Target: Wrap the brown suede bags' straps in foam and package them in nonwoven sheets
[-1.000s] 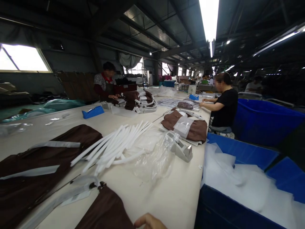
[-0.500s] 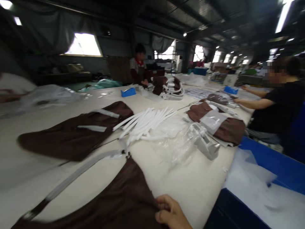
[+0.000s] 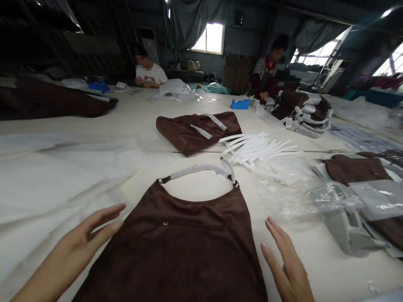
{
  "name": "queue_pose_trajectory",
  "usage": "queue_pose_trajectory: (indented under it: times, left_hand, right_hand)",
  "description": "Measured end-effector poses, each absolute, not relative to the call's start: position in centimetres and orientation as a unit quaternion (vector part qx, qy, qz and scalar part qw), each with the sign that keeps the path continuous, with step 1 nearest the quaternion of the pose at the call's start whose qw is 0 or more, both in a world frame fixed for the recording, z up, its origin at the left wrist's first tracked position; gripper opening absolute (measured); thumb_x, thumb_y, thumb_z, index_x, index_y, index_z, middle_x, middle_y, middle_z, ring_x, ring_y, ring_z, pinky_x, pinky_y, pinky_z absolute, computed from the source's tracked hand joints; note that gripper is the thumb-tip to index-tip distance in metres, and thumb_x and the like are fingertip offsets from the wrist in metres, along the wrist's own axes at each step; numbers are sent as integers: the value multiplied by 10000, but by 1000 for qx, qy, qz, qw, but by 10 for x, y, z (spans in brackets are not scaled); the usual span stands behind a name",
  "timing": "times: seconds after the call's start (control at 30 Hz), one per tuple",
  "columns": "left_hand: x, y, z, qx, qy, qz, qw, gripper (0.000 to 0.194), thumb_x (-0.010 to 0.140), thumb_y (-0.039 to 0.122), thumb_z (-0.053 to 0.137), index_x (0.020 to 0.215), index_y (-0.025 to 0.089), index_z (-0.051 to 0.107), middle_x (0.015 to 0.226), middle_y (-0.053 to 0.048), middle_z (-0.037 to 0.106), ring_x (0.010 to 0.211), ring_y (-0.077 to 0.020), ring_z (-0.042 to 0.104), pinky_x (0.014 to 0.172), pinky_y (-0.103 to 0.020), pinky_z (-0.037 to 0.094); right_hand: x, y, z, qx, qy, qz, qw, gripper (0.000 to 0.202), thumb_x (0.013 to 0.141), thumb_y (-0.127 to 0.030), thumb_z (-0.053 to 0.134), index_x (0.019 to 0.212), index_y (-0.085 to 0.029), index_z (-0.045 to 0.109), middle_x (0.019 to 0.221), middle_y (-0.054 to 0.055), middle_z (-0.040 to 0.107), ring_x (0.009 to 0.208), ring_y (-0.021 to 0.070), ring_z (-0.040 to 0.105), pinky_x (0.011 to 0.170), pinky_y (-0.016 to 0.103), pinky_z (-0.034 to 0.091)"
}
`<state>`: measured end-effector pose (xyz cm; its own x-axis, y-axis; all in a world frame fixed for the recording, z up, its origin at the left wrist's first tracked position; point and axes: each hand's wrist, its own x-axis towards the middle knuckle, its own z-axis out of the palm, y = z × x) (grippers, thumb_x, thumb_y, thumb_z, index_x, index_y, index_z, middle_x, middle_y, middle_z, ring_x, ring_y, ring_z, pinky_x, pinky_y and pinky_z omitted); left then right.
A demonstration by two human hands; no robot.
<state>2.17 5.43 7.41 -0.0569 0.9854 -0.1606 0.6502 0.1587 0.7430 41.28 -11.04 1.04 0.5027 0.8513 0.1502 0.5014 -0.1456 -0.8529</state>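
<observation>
Two open hands beside a brown handbag laid flat

Two hands are seen at the near edge of the desk (image 3: 201, 126), one on either side of a brown suede-like handbag (image 3: 185, 247) that has been laid flat with its mouth turned away from the wearer. The bag's strap (image 3: 197, 171) — wrapped in pale protective film — is arched above the opening and is fastened at both ends by small metal rings. As far as can be judged, the bag has been placed and spread out; no bag or wrapping has yet been put around it, and that step seems to be left.

The left hand (image 3: 85, 239) is held open, fingers spread and pointing inward, its fingertips at or just over the bag's left edge; whether the cloth is actually touched cannot be told. The right hand (image 3: 288, 264) is likewise open, fingers straight and close together, just beside the bag's right edge. Nothing is held in either grip.

A second brown handbag (image 3: 198, 132) lies farther off, with a heap of white foam strips (image 3: 261, 149) beside it. A tape dispenser (image 3: 346, 228) and crumpled clear plastic (image 3: 292, 197) are found to the right — and white sheeting (image 3: 56, 176) to the left. Two co-workers (image 3: 147, 73) are seated at the far side.
</observation>
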Motion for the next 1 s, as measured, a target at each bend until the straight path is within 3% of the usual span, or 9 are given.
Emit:
queue_pose_trajectory:
  times: [0.07,0.13,0.3,0.5,0.67,0.77,0.87,0.93,1.0]
  left_hand:
    - [52,69,84,626,616,256,404,637,678,789,625,1156,368,636,1194,73,699,1104,-287,646,1044,-433,470]
    - [88,83,90,691,539,244,415,542,754,669,613,1135,287,671,1177,4,710,1101,-287,646,1035,-402,474]
    - [178,115,74,885,386,150,215,331,907,309,461,1134,200,676,1167,-85,697,1089,-260,648,1004,-359,485]
    - [275,147,37,943,275,133,136,485,836,53,524,1284,222,596,1412,-115,543,1247,-274,552,1039,-388,453]
    - [306,167,27,962,222,134,89,280,838,22,507,996,173,682,1422,-152,529,1312,-304,484,1130,-521,312]
    - [297,169,33,968,204,124,80,231,817,37,531,937,176,672,1354,-135,587,1331,-271,457,1181,-482,219]
    - [280,157,36,962,242,84,96,180,786,131,597,943,173,674,1082,-155,700,1149,-293,589,1105,-456,336]
    - [268,142,36,944,305,48,119,158,789,227,611,909,153,680,890,-172,711,945,-323,661,941,-458,459]
    - [260,129,35,918,367,22,150,212,831,322,563,873,151,681,856,-176,708,844,-327,679,799,-429,499]
  right_hand:
    - [403,-88,3,-703,-562,163,405,545,905,-431,588,1419,-258,537,1547,80,414,1446,331,330,1199,541,231]
    - [389,-73,-10,-677,-635,180,327,480,942,-394,548,1409,-285,548,1563,71,384,1464,351,287,1186,598,217]
    - [371,-68,-38,-665,-677,196,247,406,995,-363,466,1378,-296,582,1555,70,388,1455,367,301,1158,636,258]
    - [381,-68,-55,-659,-710,105,224,391,991,-374,476,1356,-312,601,1521,69,434,1394,376,409,1070,581,437]
    - [388,-64,-70,-638,-737,41,222,383,985,-364,497,1351,-330,602,1500,57,461,1334,355,495,1004,522,516]
    - [388,-64,-70,-636,-733,51,236,381,982,-369,500,1349,-339,602,1494,52,469,1331,362,497,996,546,513]
    - [386,-65,-68,-636,-723,76,259,362,976,-375,510,1314,-335,633,1479,61,491,1328,372,499,1003,590,493]
    - [383,-67,-67,-641,-702,92,298,349,975,-375,509,1286,-312,654,1456,78,521,1331,371,498,1023,622,462]
    - [378,-70,-66,-649,-665,108,354,337,973,-370,506,1256,-283,669,1421,94,561,1329,358,504,1039,625,447]
